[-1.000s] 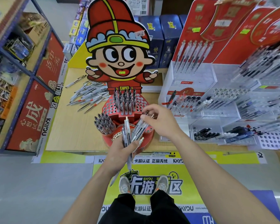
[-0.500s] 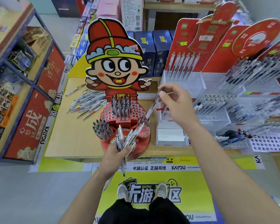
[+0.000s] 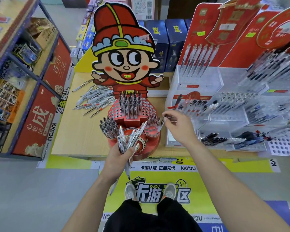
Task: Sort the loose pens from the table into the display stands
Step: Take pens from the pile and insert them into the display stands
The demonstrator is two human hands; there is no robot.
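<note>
My left hand [image 3: 120, 156] grips a bundle of clear pens [image 3: 129, 139] fanned upward in front of the red cartoon display stand [image 3: 132, 113]. My right hand [image 3: 179, 128] pinches a single clear pen [image 3: 161, 124] and holds it tip-down over the stand's right-hand cluster of holes [image 3: 151, 129]. The stand's tiers hold several upright pens in the middle and on the left. A pile of loose pens [image 3: 94, 99] lies on the wooden table [image 3: 77, 131] to the left of the stand.
Clear acrylic pen racks [image 3: 224, 106] with red backboards fill the table's right side. Blue boxes [image 3: 166, 44] stand behind the cartoon figure. A blue shelf unit [image 3: 23, 81] with red panels runs along the left. My feet stand on a yellow floor mat [image 3: 157, 190].
My right hand, with one pen, rose toward the right racks, then came back down and left to the stand's right hole cluster. My left hand stays in place with the bundle.
</note>
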